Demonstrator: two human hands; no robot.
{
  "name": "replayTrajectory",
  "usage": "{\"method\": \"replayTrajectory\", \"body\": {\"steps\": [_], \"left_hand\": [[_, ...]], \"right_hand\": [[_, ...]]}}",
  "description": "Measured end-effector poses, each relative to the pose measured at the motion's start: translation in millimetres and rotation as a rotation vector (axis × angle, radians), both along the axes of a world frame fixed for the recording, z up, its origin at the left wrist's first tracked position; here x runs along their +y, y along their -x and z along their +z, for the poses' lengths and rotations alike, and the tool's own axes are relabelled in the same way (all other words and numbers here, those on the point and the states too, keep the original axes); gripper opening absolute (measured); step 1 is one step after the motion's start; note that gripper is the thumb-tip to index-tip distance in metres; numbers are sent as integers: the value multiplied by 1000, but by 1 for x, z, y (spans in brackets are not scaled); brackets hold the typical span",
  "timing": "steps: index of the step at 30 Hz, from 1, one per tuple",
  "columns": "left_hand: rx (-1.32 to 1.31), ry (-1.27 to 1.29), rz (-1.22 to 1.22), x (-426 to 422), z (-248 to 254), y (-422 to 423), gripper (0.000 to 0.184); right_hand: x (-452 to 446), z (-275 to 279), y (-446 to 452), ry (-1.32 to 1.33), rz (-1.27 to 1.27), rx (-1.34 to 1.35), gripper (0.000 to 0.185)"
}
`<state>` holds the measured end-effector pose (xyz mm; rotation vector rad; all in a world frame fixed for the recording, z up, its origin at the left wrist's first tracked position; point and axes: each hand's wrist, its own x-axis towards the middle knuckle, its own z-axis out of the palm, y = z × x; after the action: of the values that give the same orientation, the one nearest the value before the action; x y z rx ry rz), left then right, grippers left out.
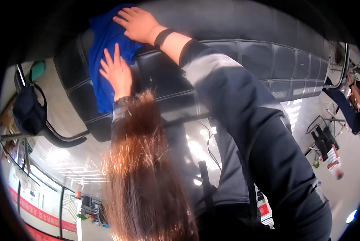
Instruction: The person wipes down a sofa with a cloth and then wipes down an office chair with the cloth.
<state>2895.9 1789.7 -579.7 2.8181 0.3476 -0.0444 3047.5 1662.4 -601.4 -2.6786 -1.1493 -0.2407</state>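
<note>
A blue cloth (94,66) lies spread and wrinkled over the left end of a black padded leather sofa (164,72). My right hand (137,25), a dark band at its wrist, rests flat on the cloth's upper part with its fingers pointing left. Lower down, my left hand (116,76) presses on the same cloth, fingers spread and pointing up. Neither hand grips the fabric. Long hair (147,168) hangs in front of my left forearm and hides it.
Beside the sofa's left end, a dark bag (29,110) hangs by a curved metal frame (67,138). A thin cable (209,144) runs over the shiny floor. At the right are a dark folding chair (324,138) and another metal sofa leg (344,68).
</note>
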Motion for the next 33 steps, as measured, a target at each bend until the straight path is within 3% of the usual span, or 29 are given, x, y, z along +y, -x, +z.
{"method": "replayTrajectory", "body": {"steps": [6,8,10,12,14,16,19,21,22,23,25,26,27,28,30,33], "left_hand": [[36,-56,-356,-142,7,-76,55],[25,9,-485,-204,9,-85,54],[15,64,-584,-272,13,-93,55],[21,137,-691,-337,13,-95,53],[40,198,-842,-395,16,-90,50],[96,256,-1015,-442,16,-76,47],[110,642,-886,-483,16,-51,48],[37,501,-780,-480,12,-55,49],[-30,363,-680,-475,7,-60,50],[-109,118,-736,-461,-2,-66,52],[-147,272,-695,-429,-7,-78,54],[-169,250,-699,-415,-11,-88,54],[-180,173,-711,-404,-8,-98,56],[-186,100,-706,-380,-12,-115,56],[-212,59,-681,-349,-13,-127,56],[-217,-47,-575,-281,-17,-143,58]], "right_hand": [[-166,7,-26,-40,-154,72,46],[-242,4,-29,-42,-215,-44,41],[-326,-3,-20,157,-311,90,49],[-394,30,-9,49,-406,63,48],[-469,28,14,118,-486,-1,51],[-527,42,50,239,-642,156,68],[-576,50,104,286,-834,305,84],[-600,35,121,309,-909,343,84],[-605,30,120,170,-928,343,70],[-608,22,116,62,-988,344,64],[-570,23,97,-11,-1074,287,54],[-549,27,84,37,-1073,326,57],[-534,3,73,50,-1043,181,60],[-480,10,44,80,-1151,203,66],[-436,-7,24,4,-1159,205,75],[-359,-7,-1,15,-934,166,79]]}}
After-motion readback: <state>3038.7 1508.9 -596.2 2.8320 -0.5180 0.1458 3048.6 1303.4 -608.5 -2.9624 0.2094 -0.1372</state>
